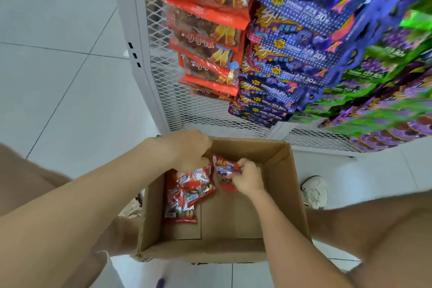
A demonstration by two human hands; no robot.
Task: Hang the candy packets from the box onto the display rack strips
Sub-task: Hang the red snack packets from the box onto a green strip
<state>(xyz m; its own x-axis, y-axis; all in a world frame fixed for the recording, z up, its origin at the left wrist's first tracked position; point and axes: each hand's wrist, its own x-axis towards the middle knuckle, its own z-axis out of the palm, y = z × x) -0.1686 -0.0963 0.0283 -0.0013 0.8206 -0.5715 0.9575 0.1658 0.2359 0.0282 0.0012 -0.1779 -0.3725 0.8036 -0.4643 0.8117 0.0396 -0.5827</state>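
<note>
Inside the box [278,170], left hand [187,149] grips a packet bunch [195,186] while right hand [247,177] pinches a red packet [224,167].

Floor: I see pale grey glossy tiles [58,65] with thin dark seams
Light: soft and even on my feed, with a faint sheen on the tiles
Furniture: white metal post [138,37] with small dark slots, white mesh panel [161,91] fixed beside it
</note>
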